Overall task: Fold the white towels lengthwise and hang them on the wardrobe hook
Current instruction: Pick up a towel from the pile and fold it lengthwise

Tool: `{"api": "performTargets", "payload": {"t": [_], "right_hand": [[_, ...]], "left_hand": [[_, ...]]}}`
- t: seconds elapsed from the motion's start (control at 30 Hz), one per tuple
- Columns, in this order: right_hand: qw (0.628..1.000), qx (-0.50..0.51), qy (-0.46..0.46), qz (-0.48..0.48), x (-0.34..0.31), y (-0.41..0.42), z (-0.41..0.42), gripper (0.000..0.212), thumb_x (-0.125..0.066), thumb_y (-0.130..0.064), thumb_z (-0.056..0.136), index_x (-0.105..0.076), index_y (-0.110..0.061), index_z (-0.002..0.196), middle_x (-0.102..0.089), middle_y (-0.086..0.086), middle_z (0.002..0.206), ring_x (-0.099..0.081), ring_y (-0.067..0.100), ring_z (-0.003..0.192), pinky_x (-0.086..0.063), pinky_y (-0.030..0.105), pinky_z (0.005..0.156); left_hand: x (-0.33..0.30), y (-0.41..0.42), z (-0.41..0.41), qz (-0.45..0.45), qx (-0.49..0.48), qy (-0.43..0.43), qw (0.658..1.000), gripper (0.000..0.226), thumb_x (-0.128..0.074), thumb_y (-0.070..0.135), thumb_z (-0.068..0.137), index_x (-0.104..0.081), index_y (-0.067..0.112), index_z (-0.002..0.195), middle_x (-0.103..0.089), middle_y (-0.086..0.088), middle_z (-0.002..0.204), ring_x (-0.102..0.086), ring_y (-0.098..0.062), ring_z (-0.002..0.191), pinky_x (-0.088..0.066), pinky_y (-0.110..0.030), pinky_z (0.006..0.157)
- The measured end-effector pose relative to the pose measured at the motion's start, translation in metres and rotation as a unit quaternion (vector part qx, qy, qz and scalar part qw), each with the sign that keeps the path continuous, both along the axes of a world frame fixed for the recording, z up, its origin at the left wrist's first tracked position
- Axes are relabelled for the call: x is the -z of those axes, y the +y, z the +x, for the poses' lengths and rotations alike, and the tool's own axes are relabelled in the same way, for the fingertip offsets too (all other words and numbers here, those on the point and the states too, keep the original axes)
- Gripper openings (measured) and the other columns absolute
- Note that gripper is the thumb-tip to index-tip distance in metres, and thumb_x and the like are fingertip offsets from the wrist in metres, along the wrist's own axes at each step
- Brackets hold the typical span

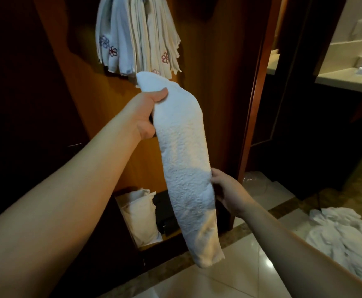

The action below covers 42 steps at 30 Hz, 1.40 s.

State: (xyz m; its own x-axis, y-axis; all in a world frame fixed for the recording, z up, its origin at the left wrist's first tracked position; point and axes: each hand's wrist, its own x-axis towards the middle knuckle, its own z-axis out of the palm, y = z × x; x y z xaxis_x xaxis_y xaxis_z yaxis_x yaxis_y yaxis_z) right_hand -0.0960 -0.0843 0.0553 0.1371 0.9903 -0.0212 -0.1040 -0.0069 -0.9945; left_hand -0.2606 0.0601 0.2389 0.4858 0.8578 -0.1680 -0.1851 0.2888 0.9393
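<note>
Below the hung towels (137, 35), both hands, left hand (148, 114) and right hand (227, 193), grip a folded towel (184, 160).

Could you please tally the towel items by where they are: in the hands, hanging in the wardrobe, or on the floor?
Folded white towel, held by left hand and right hand: 1
Bunch of hanging towels, too overlapped to count singly: 1
Heap of white towels on the floor: 1
Total: 3

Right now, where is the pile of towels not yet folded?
The unfolded towel pile lies on the tiled floor at the lower right of the head view, right of the right hand.
</note>
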Motion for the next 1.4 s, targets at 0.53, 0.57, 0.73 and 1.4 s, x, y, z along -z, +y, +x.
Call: {"api": "performTargets", "payload": {"t": [0.53, 0.57, 0.73, 1.4], "right_hand": [[0.966, -0.23, 0.057, -0.102, -0.052, -0.023, 0.018, 0.075, -0.094, -0.054, 0.058, -0.073, -0.011, 0.115, -0.074, 0.007, 0.117, -0.07, 0.023, 0.111, -0.055, 0.033, 0.091], [0.964, -0.234, 0.079, -0.094, -0.054, -0.025, 0.018, 0.069, -0.093, -0.054, 0.06, -0.077, -0.011, 0.112, -0.074, 0.008, 0.117, -0.069, 0.024, 0.111, -0.055, 0.034, 0.091], [0.945, -0.251, 0.211, -0.026, -0.069, -0.033, 0.022, 0.05, -0.078, -0.045, 0.084, -0.073, -0.015, 0.123, -0.069, 0.007, 0.13, -0.063, 0.024, 0.125, -0.053, 0.036, 0.098], [0.983, -0.024, 0.179, 0.041, -0.112, -0.016, 0.038, 0.06, -0.049, -0.054, 0.091, -0.055, -0.016, 0.138, -0.066, 0.007, 0.135, -0.064, 0.025, 0.124, -0.057, 0.038, 0.093]], "left_hand": [[0.008, 0.025, 0.015, -0.032, -0.039, 0.071, 0.996, 0.023, -0.068, 0.015, 0.095, -0.057, 0.0, 0.109, -0.076, -0.019, 0.084, -0.076, -0.033, 0.077, -0.063, -0.047, 0.066], [0.015, 0.026, 0.016, -0.029, -0.032, 0.066, 0.997, 0.023, -0.063, 0.019, 0.099, -0.057, 0.0, 0.111, -0.077, -0.018, 0.082, -0.077, -0.03, 0.076, -0.063, -0.043, 0.065], [0.069, 0.021, 0.017, -0.143, 0.088, -0.097, 0.981, 0.066, -0.05, 0.057, 0.099, -0.052, 0.007, 0.141, -0.067, -0.02, 0.128, -0.066, -0.039, 0.116, -0.056, -0.052, 0.092], [0.157, -0.053, 0.001, 0.071, 0.293, 0.056, 0.952, 0.058, -0.083, 0.029, 0.073, -0.065, 0.014, 0.126, -0.07, -0.009, 0.126, -0.066, -0.028, 0.118, -0.053, -0.043, 0.097]]}}
